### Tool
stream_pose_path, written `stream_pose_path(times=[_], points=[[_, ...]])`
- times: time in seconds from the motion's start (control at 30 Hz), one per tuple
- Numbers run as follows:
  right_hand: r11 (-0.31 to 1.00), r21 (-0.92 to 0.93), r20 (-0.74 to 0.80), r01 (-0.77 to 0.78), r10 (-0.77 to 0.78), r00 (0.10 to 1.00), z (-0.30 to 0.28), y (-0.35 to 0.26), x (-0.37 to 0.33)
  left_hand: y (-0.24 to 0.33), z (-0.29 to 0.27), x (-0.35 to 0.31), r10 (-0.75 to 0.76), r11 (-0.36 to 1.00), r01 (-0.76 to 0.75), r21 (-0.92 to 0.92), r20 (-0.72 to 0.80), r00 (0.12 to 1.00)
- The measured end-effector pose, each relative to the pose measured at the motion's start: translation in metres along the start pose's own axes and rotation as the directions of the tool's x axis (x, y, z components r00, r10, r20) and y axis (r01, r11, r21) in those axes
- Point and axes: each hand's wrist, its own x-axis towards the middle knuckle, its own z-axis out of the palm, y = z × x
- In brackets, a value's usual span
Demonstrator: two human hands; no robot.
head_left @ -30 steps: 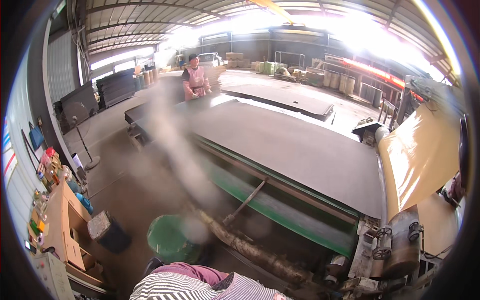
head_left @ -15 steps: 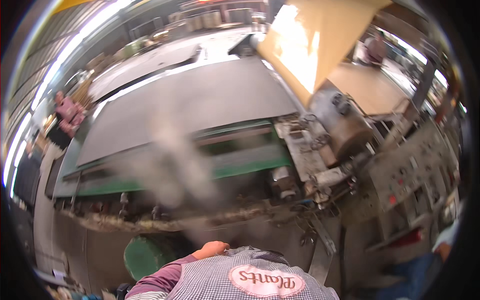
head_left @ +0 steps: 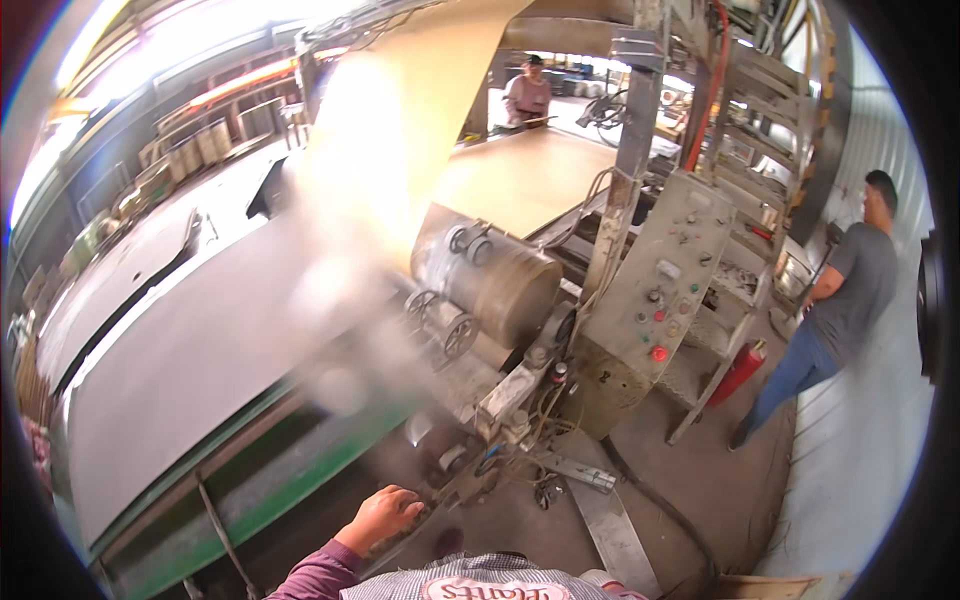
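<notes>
My left hand (head_left: pixel 385 515) comes up from the lower edge in a purple sleeve (head_left: pixel 318 572). Its fingers are loosely bent and slightly apart, and I see nothing held in it. It appears just in front of the machine's near edge, beside the dark roller-end parts (head_left: pixel 445 450); whether it touches them I cannot tell. My right hand is out of sight. Below, my checked apron (head_left: pixel 400 588) fills part of the lower edge.
A long grey sheet (head_left: pixel 180 360) lies on the green-framed table (head_left: pixel 235 500). A yellowish sheet (head_left: pixel 400 130) rises above a metal roller (head_left: pixel 500 285). To the right stand a button panel (head_left: pixel 655 290), metal stairs (head_left: pixel 760 200), a red extinguisher (head_left: pixel 738 372) and a walking person (head_left: pixel 855 285). Another person (head_left: pixel 527 95) stands behind.
My view has swung right, bringing the panel, stairs and walking person into fuller sight. My left hand has come further out from my body, toward the machine's edge.
</notes>
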Motion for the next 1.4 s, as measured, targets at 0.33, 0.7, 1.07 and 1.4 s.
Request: stream_pose_path(times=[0.33,0.7,1.07,1.4], points=[[0.988,-0.113,-0.187,0.106,-0.126,0.974,-0.003,-0.052,-0.025,-0.043,-0.064,0.095,0.001,0.998,-0.001,-0.056,-0.001,1.000],[0.851,0.471,-0.834,0.232,0.344,0.432,-0.270,-0.076,-0.130,-0.060,-0.041,0.125,0.193,0.978,-0.188,-0.085,0.055,0.980],[0.938,0.330,-0.942,-0.110,0.335,0.032,-0.591,-0.044,-0.091,-0.010,-0.046,0.111,-0.071,0.991,0.077,-0.109,0.059,0.996],[0.966,0.215,-0.971,-0.142,0.227,0.075,-0.647,-0.057,-0.025,-0.029,-0.018,0.063,-0.276,0.961,0.276,0.001,-0.041,0.960]])
